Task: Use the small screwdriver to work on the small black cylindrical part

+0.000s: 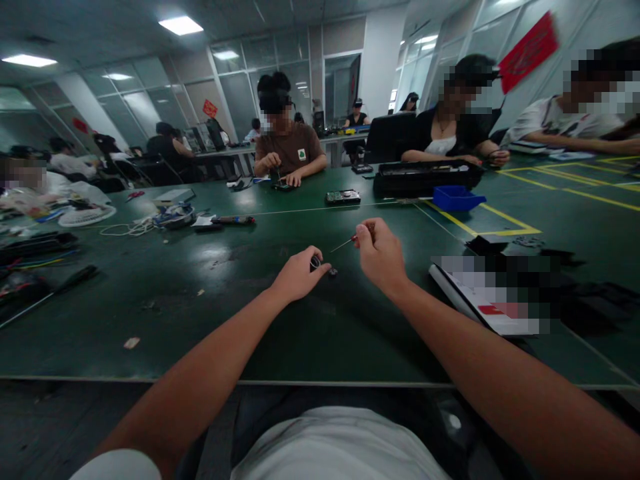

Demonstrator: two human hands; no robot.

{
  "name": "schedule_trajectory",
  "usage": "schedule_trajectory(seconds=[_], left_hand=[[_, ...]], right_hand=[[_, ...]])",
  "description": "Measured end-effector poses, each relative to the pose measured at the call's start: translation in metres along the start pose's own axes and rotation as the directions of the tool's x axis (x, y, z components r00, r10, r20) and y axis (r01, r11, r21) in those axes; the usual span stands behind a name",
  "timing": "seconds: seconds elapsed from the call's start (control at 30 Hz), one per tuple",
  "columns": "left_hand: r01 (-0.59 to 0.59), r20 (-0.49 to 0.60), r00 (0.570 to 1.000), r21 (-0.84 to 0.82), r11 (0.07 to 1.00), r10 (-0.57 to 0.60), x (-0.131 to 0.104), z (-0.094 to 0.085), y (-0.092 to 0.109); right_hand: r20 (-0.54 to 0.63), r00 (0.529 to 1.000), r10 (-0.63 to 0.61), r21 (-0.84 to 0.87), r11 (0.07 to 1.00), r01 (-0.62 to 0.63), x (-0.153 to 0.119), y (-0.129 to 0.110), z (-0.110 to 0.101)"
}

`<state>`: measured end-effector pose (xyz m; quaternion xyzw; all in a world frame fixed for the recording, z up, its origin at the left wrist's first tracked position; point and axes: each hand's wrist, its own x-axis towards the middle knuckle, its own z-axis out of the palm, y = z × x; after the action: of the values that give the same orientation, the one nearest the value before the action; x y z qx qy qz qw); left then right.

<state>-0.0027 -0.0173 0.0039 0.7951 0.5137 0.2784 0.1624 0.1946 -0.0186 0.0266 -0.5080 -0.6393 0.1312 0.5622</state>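
My left hand (299,275) is closed around a small dark round part (315,263) with a pale ring at its open end, just above the green table (280,347). My right hand (379,253) grips a screwdriver (343,245) by its red handle. The thin metal shaft points left, its tip in the air a little to the right of the round part. Close by my left thumb lies a small dark piece (333,272); whether the thumb touches it I cannot tell.
On the right are a white-and-black box (475,297), dark scraps and a blue bin (457,198). A hard drive (343,197) and long black casing (427,178) lie ahead. Cables (173,217) and a long screwdriver (55,291) are left. Across the table sits a person (290,150).
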Motion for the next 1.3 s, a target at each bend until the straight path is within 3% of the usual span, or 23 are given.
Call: schedule_trajectory(seconds=[0.13, 0.3, 0.6, 0.7, 0.8, 0.97, 1.07, 1.17, 1.23, 1.3], left_hand=[[-0.084, 0.091, 0.993, 0.152, 0.985, 0.07, 0.001, 0.008, 0.004], [-0.095, 0.174, 0.985, 0.426, 0.9, 0.021, 0.002, 0.016, 0.01], [-0.099, 0.234, 0.972, 0.345, 0.934, 0.016, 0.013, 0.019, 0.002], [-0.077, 0.173, 0.984, 0.223, 0.972, 0.038, 0.014, 0.014, -0.008], [-0.044, 0.025, 0.999, 0.078, 0.996, 0.042, 0.014, 0.0, -0.018], [0.129, -0.23, 0.959, -0.175, 0.976, -0.168, 0.015, -0.036, -0.031], [0.186, -0.27, 0.89, -0.523, 0.832, -0.369, 0.014, -0.059, -0.041], [0.153, -0.214, 0.804, -0.828, 0.54, -0.555, 0.008, -0.085, -0.057], [0.122, -0.161, 0.748, -0.92, 0.372, -0.644, 0.0, -0.105, -0.072], [0.086, -0.152, 0.694, -0.953, 0.29, -0.704, -0.012, -0.126, -0.089]], right_hand=[[0.003, 1.0, -0.003, -0.001, 1.0, 0.003, 0.0, 0.0, 0.0], [-0.004, 1.0, 0.0, 0.006, 1.0, 0.0, 0.0, 0.001, 0.0], [0.018, 1.0, 0.011, 0.044, 0.999, -0.012, -0.001, 0.0, 0.002], [0.018, 1.0, 0.01, 0.04, 0.999, -0.011, -0.001, 0.0, 0.001], [0.025, 1.0, 0.01, 0.044, 0.999, -0.012, -0.001, 0.0, -0.001], [0.064, 0.998, 0.024, 0.073, 0.997, -0.028, -0.001, 0.0, 0.0], [0.075, 0.997, 0.029, 0.081, 0.996, -0.035, 0.0, 0.003, 0.0], [0.084, 0.996, 0.022, 0.097, 0.995, -0.03, 0.0, 0.005, 0.0], [0.092, 0.995, 0.022, 0.119, 0.992, -0.033, -0.001, 0.006, 0.0], [0.109, 0.994, 0.033, 0.133, 0.99, -0.047, -0.001, 0.006, 0.0]])
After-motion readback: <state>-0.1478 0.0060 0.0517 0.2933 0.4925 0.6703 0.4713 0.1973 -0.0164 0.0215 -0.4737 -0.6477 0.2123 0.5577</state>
